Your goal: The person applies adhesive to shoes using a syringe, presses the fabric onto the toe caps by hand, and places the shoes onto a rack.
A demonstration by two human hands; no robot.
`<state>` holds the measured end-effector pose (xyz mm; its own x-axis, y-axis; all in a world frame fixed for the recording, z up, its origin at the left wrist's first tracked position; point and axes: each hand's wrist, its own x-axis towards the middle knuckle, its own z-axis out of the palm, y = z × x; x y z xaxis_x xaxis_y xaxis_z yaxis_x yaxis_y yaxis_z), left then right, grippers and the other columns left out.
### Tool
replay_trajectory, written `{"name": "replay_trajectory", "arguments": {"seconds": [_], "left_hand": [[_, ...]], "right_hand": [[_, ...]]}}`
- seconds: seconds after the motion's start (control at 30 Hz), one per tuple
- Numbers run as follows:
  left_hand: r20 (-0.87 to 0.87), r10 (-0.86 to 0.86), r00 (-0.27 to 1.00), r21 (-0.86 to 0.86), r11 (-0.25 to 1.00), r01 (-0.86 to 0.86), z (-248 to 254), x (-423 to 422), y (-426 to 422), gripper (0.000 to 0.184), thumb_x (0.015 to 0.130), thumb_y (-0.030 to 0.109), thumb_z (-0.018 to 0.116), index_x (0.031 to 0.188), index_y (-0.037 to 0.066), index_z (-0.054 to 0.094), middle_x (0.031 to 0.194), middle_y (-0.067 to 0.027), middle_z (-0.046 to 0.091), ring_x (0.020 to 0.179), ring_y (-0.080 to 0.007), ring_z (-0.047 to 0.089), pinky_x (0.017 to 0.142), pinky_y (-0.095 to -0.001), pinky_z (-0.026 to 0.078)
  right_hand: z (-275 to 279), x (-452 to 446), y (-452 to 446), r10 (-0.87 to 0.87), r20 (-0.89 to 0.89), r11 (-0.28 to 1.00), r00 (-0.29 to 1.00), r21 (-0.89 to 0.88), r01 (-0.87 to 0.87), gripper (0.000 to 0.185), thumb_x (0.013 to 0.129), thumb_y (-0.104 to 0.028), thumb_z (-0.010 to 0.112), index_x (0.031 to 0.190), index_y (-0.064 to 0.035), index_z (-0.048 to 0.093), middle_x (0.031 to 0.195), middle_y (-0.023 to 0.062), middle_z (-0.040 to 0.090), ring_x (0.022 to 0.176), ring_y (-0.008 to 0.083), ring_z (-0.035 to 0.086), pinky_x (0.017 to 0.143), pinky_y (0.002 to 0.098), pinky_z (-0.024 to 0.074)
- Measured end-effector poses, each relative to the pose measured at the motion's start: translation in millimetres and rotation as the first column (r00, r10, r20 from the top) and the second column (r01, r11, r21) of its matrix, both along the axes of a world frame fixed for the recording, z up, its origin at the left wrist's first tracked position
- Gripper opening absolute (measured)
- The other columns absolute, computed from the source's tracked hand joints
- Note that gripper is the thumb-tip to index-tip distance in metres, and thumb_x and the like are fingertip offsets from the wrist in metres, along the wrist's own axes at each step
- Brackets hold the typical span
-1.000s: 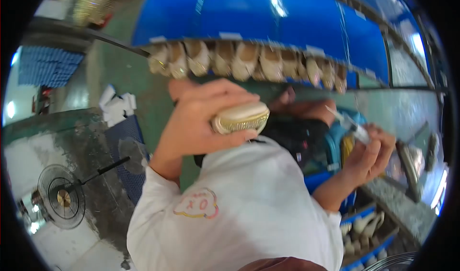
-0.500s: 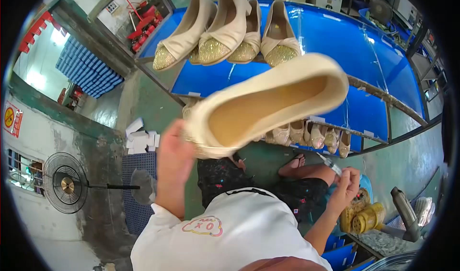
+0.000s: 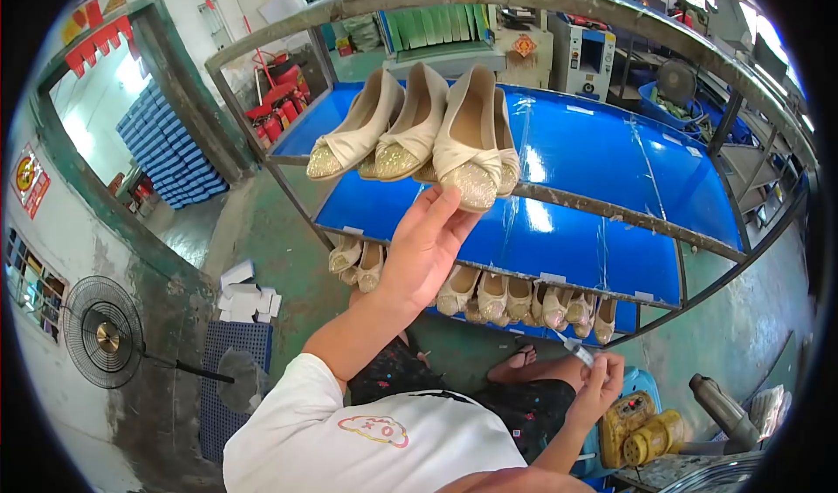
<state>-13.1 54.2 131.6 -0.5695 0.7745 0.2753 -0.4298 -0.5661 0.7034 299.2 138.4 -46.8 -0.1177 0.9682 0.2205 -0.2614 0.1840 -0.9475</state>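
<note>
My left hand (image 3: pixel 428 240) reaches up to the rack and pinches a cream flat shoe (image 3: pixel 471 118) by its glittery gold toe. That shoe rests on the upper blue shelf, with a twisted band across its front. Beside it stand similar shoes, including a cream shoe (image 3: pixel 413 122) and another at the left end (image 3: pixel 360 131). My right hand (image 3: pixel 601 386), low on the right, is closed around a small clear syringe (image 3: pixel 577 350) whose thin tip points up and left. Its fingers partly cover the barrel.
A metal rack (image 3: pixel 611 218) with blue shelves (image 3: pixel 602 157) spans ahead; several more shoes (image 3: pixel 491 297) line its lower level. A yellow device (image 3: pixel 650 436) and a metal nozzle (image 3: pixel 723 406) are at right. A standing fan (image 3: pixel 105 332) is at left.
My left hand has carried the shoe from close before me to the upper shelf, beside the others. The view has tilted up; my right hand still holds the syringe.
</note>
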Motion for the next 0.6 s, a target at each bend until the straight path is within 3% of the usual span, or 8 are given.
{"name": "replay_trajectory", "arguments": {"seconds": [0.13,0.23,0.3,0.33,0.4,0.53,0.57,0.6], "left_hand": [[0.119,-0.306,0.945,-0.208,0.923,0.325,26.1,10.5,-36.4,0.044,0.107,0.029,0.061,0.134,-0.006,0.060,0.135,-0.0218,0.065,0.131,-0.0299,0.061,0.114,-0.0462,0.049],[-0.442,-0.575,0.688,-0.514,0.791,0.331,81.4,-2.8,-76.3,0.053,0.105,0.033,0.062,0.136,-0.010,0.057,0.135,-0.0263,0.064,0.129,-0.0340,0.063,0.109,-0.0488,0.053],[-0.696,0.161,0.699,0.079,0.986,-0.148,105.4,-5.7,-61.4,0.052,0.100,0.032,0.069,0.136,-0.004,0.059,0.127,-0.0180,0.067,0.105,-0.0249,0.071,0.086,-0.0367,0.059],[-0.837,0.460,0.297,0.302,0.840,-0.450,131.8,-50.8,-44.4,0.048,0.103,0.023,0.068,0.140,-0.004,0.055,0.136,-0.0222,0.064,0.125,-0.0304,0.065,0.107,-0.0427,0.053],[-0.785,0.616,-0.065,0.505,0.576,-0.643,191.3,-94.1,-19.7,0.064,0.096,0.023,0.080,0.146,-0.002,0.048,0.142,-0.0189,0.057,0.128,-0.0274,0.060,0.108,-0.0374,0.050],[-0.807,0.170,-0.565,0.567,0.493,-0.660,271.2,-205.0,13.7,0.056,0.100,0.027,0.073,0.146,-0.002,0.059,0.157,-0.0141,0.047,0.141,-0.0355,0.051,0.118,-0.0403,0.041],[-0.975,0.052,-0.215,0.186,0.717,-0.672,295.0,-236.2,17.0,0.055,0.097,0.020,0.076,0.145,-0.001,0.058,0.149,-0.0185,0.055,0.129,-0.0367,0.060,0.109,-0.0447,0.051],[-0.962,0.156,-0.226,0.263,0.761,-0.593,286.6,-215.0,29.2,0.065,0.092,0.014,0.080,0.148,-0.002,0.050,0.136,-0.0172,0.057,0.118,-0.0322,0.060,0.098,-0.0424,0.053]], "right_hand": [[-13.4,17.4,2.4,-0.108,-0.002,0.993,0.994,-0.042,0.108,0.013,0.108,-0.017,0.059,0.100,-0.0068,0.059,0.081,-0.0043,0.050,0.066,0.0024,0.041,0.058,0.0203,0.0287],[-24.3,40.7,8.4,-0.190,0.061,0.977,0.980,-0.084,0.195,0.016,0.109,-0.020,0.058,0.104,-0.0052,0.060,0.094,-0.0025,0.057,0.077,0.0030,0.049,0.066,0.0204,0.0414],[-26.3,49.1,15.8,-0.235,0.061,0.970,0.970,-0.054,0.238,0.016,0.109,-0.020,0.058,0.109,-0.0037,0.061,0.096,-0.0018,0.059,0.078,0.0037,0.049,0.067,0.0198,0.0407],[-25.8,56.0,17.5,-0.264,0.077,0.962,0.961,-0.050,0.268,0.017,0.109,-0.019,0.058,0.111,-0.0030,0.062,0.098,-0.0014,0.060,0.079,0.0040,0.050,0.067,0.0195,0.0403],[-28.0,69.6,24.3,-0.311,0.215,0.948,0.926,0.003,0.318,0.021,0.108,-0.017,0.059,0.121,-0.0004,0.065,0.107,0.0019,0.065,0.086,0.0078,0.057,0.073,0.0209,0.0462],[-7.5,83.4,27.7,-0.464,0.482,0.885,0.743,0.223,0.408,0.024,0.104,-0.014,0.065,0.123,-0.0001,0.071,0.103,0.0088,0.073,0.093,0.0104,0.065,0.084,0.0274,0.0530],[-7.3,91.7,27.0,-0.471,0.572,0.874,0.672,0.198,0.444,0.024,0.104,-0.017,0.066,0.121,-0.0010,0.072,0.100,0.0116,0.074,0.091,0.0136,0.068,0.083,0.0285,0.0535],[-10.5,101.5,27.7,-0.467,0.652,0.860,0.597,0.177,0.479,0.025,0.103,-0.019,0.067,0.120,-0.0018,0.072,0.097,0.0145,0.074,0.088,0.0168,0.070,0.082,0.0296,0.0541]]}}
